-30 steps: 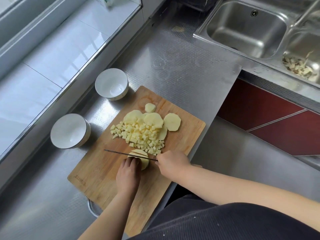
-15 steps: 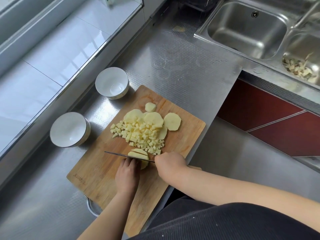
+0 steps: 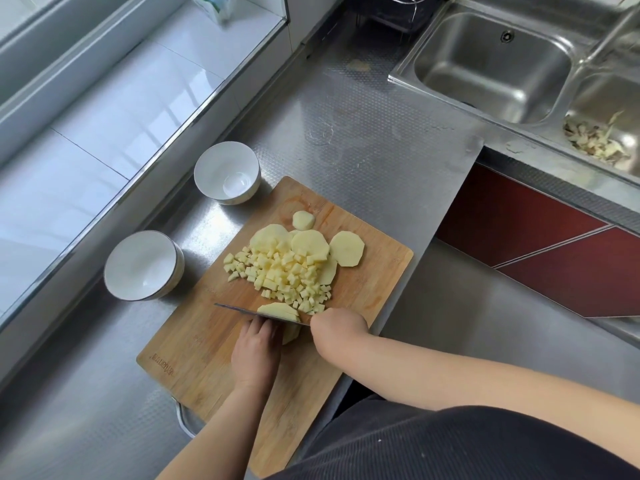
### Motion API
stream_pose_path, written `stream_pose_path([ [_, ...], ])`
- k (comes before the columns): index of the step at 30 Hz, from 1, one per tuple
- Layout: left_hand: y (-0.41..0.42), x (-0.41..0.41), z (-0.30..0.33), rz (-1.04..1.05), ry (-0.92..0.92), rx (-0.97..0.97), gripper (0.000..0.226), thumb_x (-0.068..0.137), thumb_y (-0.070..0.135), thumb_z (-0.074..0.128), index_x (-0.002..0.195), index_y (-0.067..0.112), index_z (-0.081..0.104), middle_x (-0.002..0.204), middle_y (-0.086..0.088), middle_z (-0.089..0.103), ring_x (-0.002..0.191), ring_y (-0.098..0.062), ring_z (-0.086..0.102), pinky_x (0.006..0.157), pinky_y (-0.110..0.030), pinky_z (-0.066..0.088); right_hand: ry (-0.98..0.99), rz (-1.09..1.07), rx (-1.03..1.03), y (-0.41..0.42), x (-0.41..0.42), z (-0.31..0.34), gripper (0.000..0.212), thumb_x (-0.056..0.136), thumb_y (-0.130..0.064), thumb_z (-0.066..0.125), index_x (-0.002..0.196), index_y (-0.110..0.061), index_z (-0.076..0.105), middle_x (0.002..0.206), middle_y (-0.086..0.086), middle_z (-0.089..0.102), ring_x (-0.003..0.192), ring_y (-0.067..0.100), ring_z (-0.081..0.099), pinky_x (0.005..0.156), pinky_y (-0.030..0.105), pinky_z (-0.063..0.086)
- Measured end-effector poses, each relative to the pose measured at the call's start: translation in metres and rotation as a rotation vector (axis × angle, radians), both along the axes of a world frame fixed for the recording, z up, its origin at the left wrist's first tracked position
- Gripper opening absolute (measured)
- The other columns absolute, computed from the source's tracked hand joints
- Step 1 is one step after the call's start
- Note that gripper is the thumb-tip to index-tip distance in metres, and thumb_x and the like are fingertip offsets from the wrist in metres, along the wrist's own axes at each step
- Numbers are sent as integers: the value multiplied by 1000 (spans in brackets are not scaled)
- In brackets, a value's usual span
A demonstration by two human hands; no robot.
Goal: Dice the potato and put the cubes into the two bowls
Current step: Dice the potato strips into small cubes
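- Slicing through a stack of potato slices [image 3: 278,309] near the lower centre of the frame, the right hand [image 3: 337,325] has its fingers curled round the handle of the cleaver [image 3: 242,310], whose blade lies across the stack.
- Pressing the near part of the stack, the left hand [image 3: 256,351] has its fingertips bent down just behind the blade (a slip of the steel toward them is the clearest hazard, I judge).
- The pile of potato cubes [image 3: 284,275] sits mid-board with whole round slices [image 3: 346,248] behind it; a hurried sweep could scatter cubes off the wooden cutting board [image 3: 194,344].
- Both white bowls, the upper one [image 3: 227,172] and the lower one [image 3: 143,265], stand at the left of the board and hold no potato yet.
- The board overhangs the edge of the embossed steel counter [image 3: 363,126], so hard chopping might rock it.
- At upper right, a double steel sink [image 3: 491,60] holds peelings [image 3: 595,140] in one basin; red cabinet fronts show below.
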State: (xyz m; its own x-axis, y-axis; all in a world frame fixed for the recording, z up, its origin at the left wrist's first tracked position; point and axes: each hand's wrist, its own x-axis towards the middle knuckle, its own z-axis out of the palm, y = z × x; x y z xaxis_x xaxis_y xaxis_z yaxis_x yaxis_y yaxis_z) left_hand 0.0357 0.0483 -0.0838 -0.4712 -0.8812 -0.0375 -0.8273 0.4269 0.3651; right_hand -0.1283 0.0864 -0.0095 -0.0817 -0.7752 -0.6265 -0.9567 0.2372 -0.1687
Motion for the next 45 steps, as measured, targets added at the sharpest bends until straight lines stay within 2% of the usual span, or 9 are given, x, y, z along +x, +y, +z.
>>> stream_pose_path([
  [5,1,1,-2,12,4,-4,25,67,0,83,89,7,73,89,-9,69,77,-33,61,51,-35,50,-58,-58,3,5,-10,-11,22,100,-11,43,111,-8,63,109,11,63,96,29,61,64,31,41],
  [10,3,1,-2,3,28,-3,21,72,0,79,90,7,72,91,-10,68,77,-33,60,58,-35,52,-123,-112,2,1,-24,-13,33,102,-33,43,113,-8,62,109,11,63,99,31,60,66,30,37],
  [18,9,7,-6,41,18,39,23,70,0,81,91,5,72,91,-12,68,83,-35,63,58,-38,53,-75,48,-147,16,-18,-4,23,101,-17,41,108,-10,61,100,12,65,89,32,63,50,28,27],
  [23,10,7,-5,43,23,30,24,70,0,81,92,5,73,97,-14,69,86,-37,63,60,-40,54,-60,88,-141,16,-11,8,20,100,-14,43,106,-10,62,98,11,66,87,32,63,46,26,19],
  [26,10,6,-5,58,26,23,20,73,3,80,92,5,74,99,-14,69,85,-37,62,59,-39,53,-53,86,-131,15,-9,12,20,100,-13,43,106,-10,62,99,11,66,88,32,63,47,26,22],
  [29,11,7,-8,60,18,21,16,78,6,77,93,4,74,100,-14,69,87,-37,61,58,-38,53,-49,78,-123,14,-9,15,21,99,-13,43,108,-10,62,101,12,65,89,33,63,55,30,31],
  [32,10,9,-10,61,16,10,12,82,11,71,93,5,73,99,-13,68,86,-36,60,57,-37,52,-40,83,-89,13,-7,19,22,97,-7,44,108,-10,62,101,11,65,90,32,62,54,30,32],
  [35,10,9,-11,59,12,17,20,74,4,81,93,5,73,96,-13,68,85,-36,61,56,-37,52,-28,82,-52,11,-6,22,24,94,-2,44,108,-9,61,104,11,64,93,31,61,59,31,36],
  [45,12,13,-15,31,0,16,31,67,0,83,95,4,71,97,-13,66,87,-34,60,59,-36,53,-16,38,34,3,-4,24,26,91,4,46,108,-7,62,105,11,63,94,29,61,62,32,41],
])
